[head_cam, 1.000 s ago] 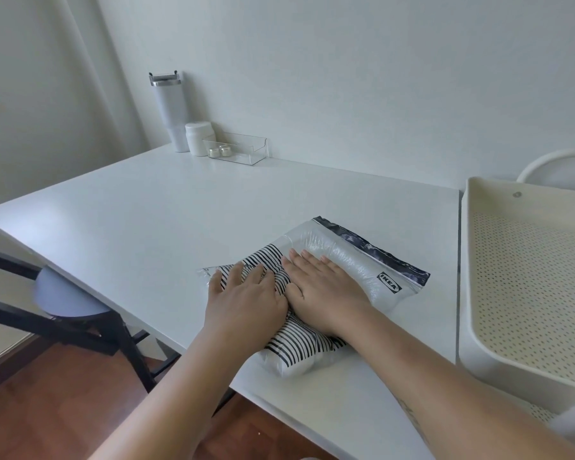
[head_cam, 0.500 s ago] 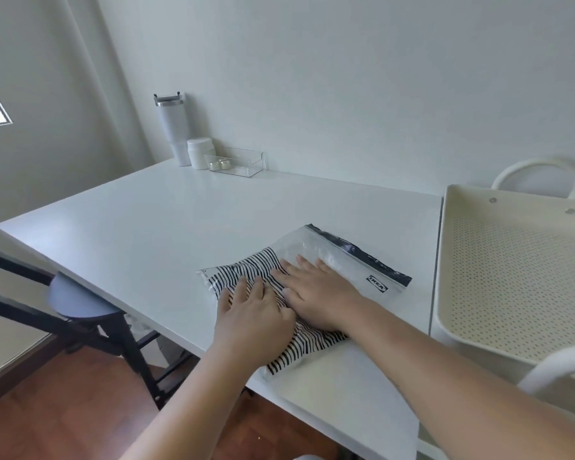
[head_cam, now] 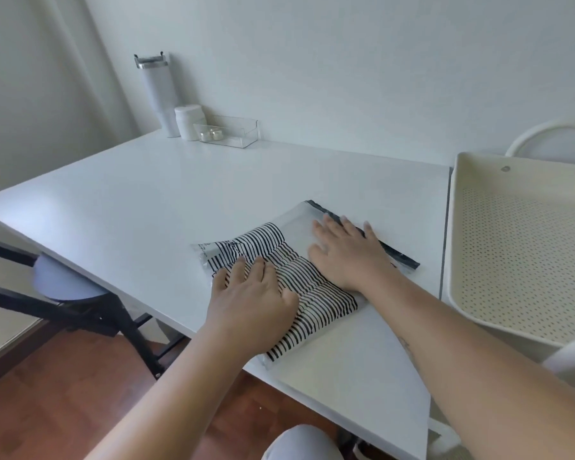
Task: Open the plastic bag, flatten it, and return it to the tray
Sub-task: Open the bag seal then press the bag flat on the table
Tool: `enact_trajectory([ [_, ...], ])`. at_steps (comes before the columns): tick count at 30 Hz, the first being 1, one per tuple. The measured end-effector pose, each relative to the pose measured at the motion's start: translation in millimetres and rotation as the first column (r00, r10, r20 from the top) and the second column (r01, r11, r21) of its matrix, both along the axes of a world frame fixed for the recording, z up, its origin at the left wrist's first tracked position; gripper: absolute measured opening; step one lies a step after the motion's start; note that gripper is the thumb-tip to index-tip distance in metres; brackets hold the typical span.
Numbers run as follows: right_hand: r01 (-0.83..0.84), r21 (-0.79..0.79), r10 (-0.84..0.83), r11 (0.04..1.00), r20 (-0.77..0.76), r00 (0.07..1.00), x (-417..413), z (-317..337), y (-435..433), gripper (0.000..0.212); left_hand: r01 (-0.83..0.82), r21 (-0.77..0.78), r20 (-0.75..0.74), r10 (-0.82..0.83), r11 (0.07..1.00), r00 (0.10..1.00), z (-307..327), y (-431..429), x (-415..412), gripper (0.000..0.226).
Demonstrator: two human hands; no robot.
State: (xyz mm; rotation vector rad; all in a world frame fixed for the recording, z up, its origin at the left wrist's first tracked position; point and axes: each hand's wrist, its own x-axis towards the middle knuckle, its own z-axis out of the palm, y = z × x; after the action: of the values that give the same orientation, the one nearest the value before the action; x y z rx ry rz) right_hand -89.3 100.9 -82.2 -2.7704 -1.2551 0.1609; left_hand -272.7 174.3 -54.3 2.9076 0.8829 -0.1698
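Note:
A clear plastic zip bag (head_cam: 296,224) with black stripes on its near half and a dark seal strip along its far right edge lies flat on the white table (head_cam: 166,197). My left hand (head_cam: 251,297) presses palm-down on the striped near end, fingers spread. My right hand (head_cam: 347,252) lies flat on the clear part, fingertips at the dark strip. Neither hand grips anything. The cream perforated tray (head_cam: 525,247) sits to the right of the table, with nothing in it.
At the table's far left corner stand a white tumbler (head_cam: 158,94), a white jar (head_cam: 190,122) and a clear box (head_cam: 228,131). A dark-framed stool (head_cam: 63,283) stands at the left, below the table edge. White loop handles rise from the tray's sides.
My right hand has slid away from me across the bag, from beside my left hand to the seal strip. The bag lies flatter. My head view has shifted.

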Motion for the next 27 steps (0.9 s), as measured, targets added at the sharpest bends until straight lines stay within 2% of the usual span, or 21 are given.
enact_trajectory([
  [2, 0.076, -0.051, -0.076, 0.996, -0.006, 0.997, 8, 7, -3, 0.066, 0.011, -0.024, 0.011, -0.011, 1.0, 1.0, 3, 0, 0, 0.068],
  [4, 0.107, -0.093, -0.105, 0.99, 0.027, 0.994, 13, 18, -3, 0.063, 0.012, -0.041, 0.122, -0.007, 0.999, 0.992, 5, 1, -4, 0.06],
  [6, 0.03, 0.027, -0.033, 0.999, 0.094, 0.995, 6, 27, 10, 0.061, -0.034, -0.017, 0.348, 0.038, 0.999, 0.937, 4, 7, -11, 0.051],
  [7, -0.078, 0.144, 0.064, 0.986, 0.104, 0.993, -4, 31, 20, 0.061, -0.074, -0.017, 0.415, 0.074, 0.997, 0.907, 4, 12, -13, 0.052],
  [8, -0.217, 0.254, 0.2, 0.942, 0.094, 0.975, -16, 34, 32, 0.06, -0.108, -0.032, 0.419, 0.112, 0.994, 0.901, 4, 19, -14, 0.057],
  [10, -0.431, 0.335, 0.45, 0.838, 0.02, 0.893, -41, 36, 53, 0.056, -0.144, -0.104, 0.301, 0.169, 0.984, 0.939, 3, 31, -15, 0.063],
  [12, -0.504, 0.254, 0.536, 0.825, -0.071, 0.841, -54, 28, 64, 0.053, -0.147, -0.154, 0.189, 0.175, 0.977, 0.966, 0, 35, -13, 0.063],
  [15, -0.49, 0.095, 0.496, 0.866, -0.059, 0.866, -50, 6, 67, 0.054, -0.147, -0.086, 0.187, 0.161, 0.985, 0.969, -8, 33, -10, 0.061],
  [18, -0.422, 0.077, 0.425, 0.903, -0.035, 0.904, -38, 1, 68, 0.057, -0.15, 0.012, 0.156, 0.147, 0.989, 0.977, -8, 32, -9, 0.059],
  [22, -0.314, 0.043, 0.315, 0.949, -0.028, 0.949, -17, 1, 68, 0.062, -0.064, 0.106, -0.012, 0.066, 0.992, 0.998, -1, 32, -11, 0.057],
  [27, -0.195, 0.022, 0.195, 0.981, -0.028, 0.98, 11, -4, 63, 0.067, -0.066, 0.098, -0.052, 0.072, 0.993, 0.996, 3, 31, -12, 0.046],
])
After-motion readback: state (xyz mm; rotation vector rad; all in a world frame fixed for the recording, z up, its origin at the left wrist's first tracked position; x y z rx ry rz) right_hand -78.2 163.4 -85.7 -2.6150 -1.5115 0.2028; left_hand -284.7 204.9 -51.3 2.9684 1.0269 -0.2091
